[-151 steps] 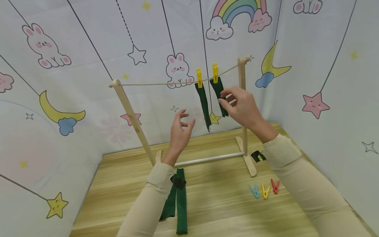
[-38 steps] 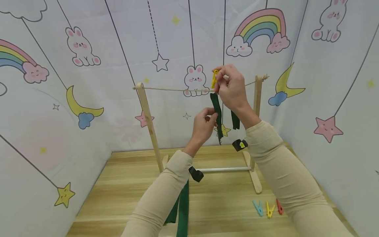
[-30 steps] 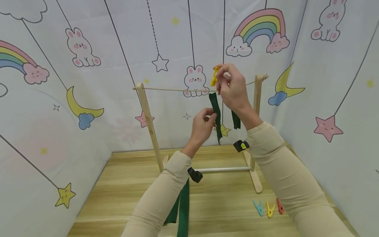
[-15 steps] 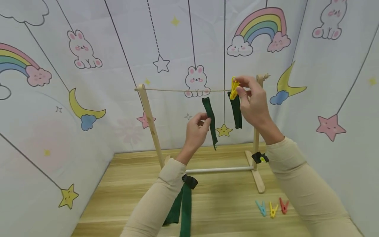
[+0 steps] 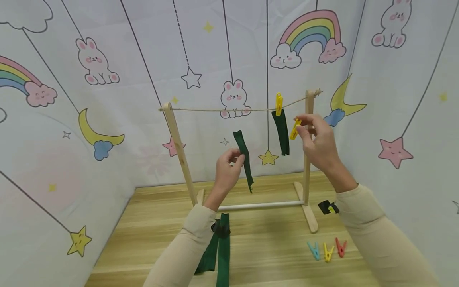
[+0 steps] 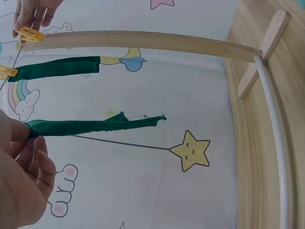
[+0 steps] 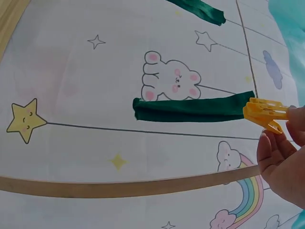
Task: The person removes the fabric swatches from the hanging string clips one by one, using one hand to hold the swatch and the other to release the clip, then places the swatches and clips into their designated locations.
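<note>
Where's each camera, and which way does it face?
Head: on the head, looking forward and down at the clothesline; left hand, right hand and sleeves show.
Left wrist: worn there, facing the held green strip; both hands show.
Right wrist: worn there, facing the hanging green strip; right hand shows.
Both wrist views share the hanging green strip.

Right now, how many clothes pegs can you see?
5. One yellow peg clips a green strip to the rope; the right hand pinches another yellow peg; a blue peg, a third yellow peg and a red peg lie on the table. The sleeves might hide more.
</note>
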Action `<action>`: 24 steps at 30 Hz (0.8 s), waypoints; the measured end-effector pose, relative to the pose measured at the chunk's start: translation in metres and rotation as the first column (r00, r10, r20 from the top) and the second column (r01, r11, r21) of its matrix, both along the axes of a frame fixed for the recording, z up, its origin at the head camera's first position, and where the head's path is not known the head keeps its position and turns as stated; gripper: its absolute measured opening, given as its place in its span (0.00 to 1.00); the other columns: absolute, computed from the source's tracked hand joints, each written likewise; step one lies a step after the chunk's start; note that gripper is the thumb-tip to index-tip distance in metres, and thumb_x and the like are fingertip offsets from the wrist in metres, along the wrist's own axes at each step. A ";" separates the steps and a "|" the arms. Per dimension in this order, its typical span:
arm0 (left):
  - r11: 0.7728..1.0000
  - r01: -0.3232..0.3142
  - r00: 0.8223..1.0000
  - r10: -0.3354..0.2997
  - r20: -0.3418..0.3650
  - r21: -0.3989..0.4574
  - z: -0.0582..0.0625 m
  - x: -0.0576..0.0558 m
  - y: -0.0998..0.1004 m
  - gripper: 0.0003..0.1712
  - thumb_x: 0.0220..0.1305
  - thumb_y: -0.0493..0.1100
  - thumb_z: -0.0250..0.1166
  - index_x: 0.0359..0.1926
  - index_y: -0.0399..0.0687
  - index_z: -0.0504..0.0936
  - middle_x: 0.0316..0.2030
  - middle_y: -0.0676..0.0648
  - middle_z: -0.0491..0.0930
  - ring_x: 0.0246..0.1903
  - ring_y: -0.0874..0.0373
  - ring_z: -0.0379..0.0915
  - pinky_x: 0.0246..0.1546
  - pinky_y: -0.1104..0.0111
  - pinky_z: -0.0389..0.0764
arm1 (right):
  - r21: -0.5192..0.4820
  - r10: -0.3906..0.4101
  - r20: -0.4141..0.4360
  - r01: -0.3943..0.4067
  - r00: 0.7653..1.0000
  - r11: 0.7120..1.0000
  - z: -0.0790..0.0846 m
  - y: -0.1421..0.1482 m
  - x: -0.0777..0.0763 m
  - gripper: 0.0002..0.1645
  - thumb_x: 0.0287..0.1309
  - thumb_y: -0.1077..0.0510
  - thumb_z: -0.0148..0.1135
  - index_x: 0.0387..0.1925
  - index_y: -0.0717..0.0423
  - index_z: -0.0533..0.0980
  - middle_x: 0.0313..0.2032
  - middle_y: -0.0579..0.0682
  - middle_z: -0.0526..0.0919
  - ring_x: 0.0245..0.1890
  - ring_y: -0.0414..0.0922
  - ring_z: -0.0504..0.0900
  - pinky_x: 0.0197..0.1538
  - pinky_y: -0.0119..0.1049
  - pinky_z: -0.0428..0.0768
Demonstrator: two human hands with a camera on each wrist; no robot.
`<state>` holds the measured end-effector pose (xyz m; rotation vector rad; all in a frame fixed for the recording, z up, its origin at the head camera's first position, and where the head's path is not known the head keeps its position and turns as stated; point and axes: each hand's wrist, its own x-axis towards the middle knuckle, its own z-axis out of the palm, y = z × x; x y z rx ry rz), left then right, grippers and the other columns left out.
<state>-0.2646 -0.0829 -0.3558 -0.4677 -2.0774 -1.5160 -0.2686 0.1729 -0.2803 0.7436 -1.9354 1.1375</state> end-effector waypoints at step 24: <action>0.999 0.002 0.986 -0.010 0.168 0.047 -0.052 0.018 -0.028 0.08 0.71 0.35 0.62 0.44 0.32 0.82 0.39 0.36 0.83 0.32 0.41 0.83 0.27 0.73 0.74 | 0.083 -0.074 0.063 0.068 0.995 0.994 -0.063 0.046 0.006 0.17 0.57 0.73 0.68 0.49 0.73 0.76 0.40 0.62 0.82 0.39 0.45 0.77 0.38 0.16 0.71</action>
